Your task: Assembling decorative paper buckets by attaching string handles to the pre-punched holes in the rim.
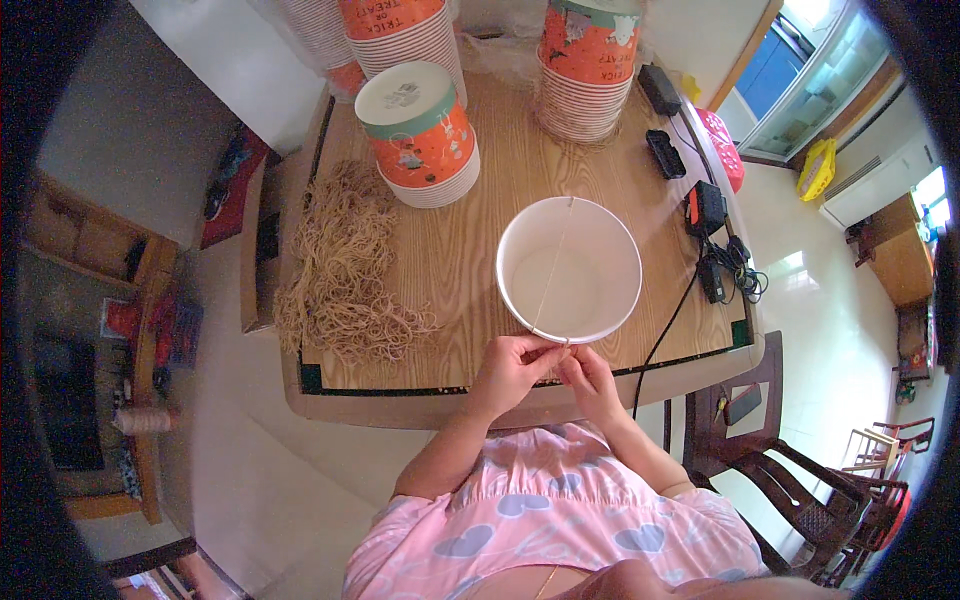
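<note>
Both forearms enter from the lower edge and converge toward the midline, elbows bent and held close to the torso. The left hand (512, 368) is curled, knuckles uppermost, its fingers drawn together in a pinch at the tips. The right hand (590, 378) lies just beside it — fingers likewise bent inward, fingertips meeting those of the left. The two hands touch or nearly touch at the pinch point, slightly ahead of the chest — wrists roughly level, both palms turned downward and partly hidden.
</note>
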Motion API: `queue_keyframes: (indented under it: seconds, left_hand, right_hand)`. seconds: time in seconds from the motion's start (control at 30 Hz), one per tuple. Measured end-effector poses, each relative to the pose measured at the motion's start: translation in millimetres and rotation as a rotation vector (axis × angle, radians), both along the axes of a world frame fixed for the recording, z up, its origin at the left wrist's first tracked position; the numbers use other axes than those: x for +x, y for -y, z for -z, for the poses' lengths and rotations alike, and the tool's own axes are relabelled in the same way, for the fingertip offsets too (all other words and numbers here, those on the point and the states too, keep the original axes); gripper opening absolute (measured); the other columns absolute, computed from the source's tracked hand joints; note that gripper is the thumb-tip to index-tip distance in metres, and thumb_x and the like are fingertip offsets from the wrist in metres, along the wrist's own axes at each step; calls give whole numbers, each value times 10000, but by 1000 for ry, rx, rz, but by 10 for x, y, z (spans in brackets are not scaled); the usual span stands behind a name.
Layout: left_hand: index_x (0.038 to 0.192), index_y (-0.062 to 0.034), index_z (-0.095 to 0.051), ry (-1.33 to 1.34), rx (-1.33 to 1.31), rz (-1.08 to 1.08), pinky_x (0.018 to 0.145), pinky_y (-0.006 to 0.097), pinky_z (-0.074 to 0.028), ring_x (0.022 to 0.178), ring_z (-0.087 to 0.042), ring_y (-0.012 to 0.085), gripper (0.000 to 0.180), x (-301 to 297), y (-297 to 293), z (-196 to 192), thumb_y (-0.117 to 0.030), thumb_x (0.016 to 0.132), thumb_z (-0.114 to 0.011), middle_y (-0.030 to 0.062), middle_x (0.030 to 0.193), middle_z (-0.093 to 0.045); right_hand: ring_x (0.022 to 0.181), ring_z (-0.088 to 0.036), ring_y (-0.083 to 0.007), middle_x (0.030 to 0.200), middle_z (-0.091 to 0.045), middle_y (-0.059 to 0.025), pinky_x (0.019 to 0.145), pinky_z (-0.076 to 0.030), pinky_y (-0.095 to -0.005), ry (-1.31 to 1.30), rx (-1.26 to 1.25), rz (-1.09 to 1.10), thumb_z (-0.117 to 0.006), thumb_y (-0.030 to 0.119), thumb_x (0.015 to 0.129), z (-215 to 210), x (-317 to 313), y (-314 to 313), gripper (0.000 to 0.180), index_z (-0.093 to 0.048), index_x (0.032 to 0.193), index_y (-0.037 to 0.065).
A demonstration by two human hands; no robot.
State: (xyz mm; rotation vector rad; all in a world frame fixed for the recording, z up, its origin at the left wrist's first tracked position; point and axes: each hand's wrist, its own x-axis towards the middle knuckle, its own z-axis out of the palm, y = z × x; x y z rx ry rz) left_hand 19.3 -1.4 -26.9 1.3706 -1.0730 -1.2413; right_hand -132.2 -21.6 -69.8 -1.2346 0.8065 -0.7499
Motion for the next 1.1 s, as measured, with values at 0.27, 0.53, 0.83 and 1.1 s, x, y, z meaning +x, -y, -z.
queue_keyframes:
  seconds: [0.27,0.53,0.83,1.1]
  left_hand:
    - [906,14,-636,-59,-63,-62,641,217,-476,715,-589,73,137,-33,-18,65,-81,810,-617,40,780,-648]
    - [899,16,-631,-223,-38,-98,698,211,-468,762,-587,79,118,-37,-16,37,-58,808,-615,39,825,-642]
    - [912,16,-632,-171,-26,-85,703,213,-472,778,-592,82,128,-36,-7,42,-47,801,-624,46,854,-646]
    - [873,9,-628,-154,-36,-95,700,223,-474,752,-591,87,111,-87,-28,-57,-35,772,-645,39,819,-641]
  right_hand:
    - [716,-493,-70,819,-553,2,645,-416,-210,144,77,182,-516,49,876,39,24,-8,74,-535,934,8]
    - [760,-517,-71,839,-565,4,687,-423,-205,229,119,239,-550,74,858,-78,-25,87,72,-548,907,21]
    - [814,-524,-81,879,-574,-21,739,-416,-213,128,-83,198,-558,24,838,-142,-4,52,133,-558,969,1]
    - [772,-518,-76,810,-571,-18,678,-417,-207,83,8,188,-584,33,825,-111,-58,27,70,-559,874,-10]
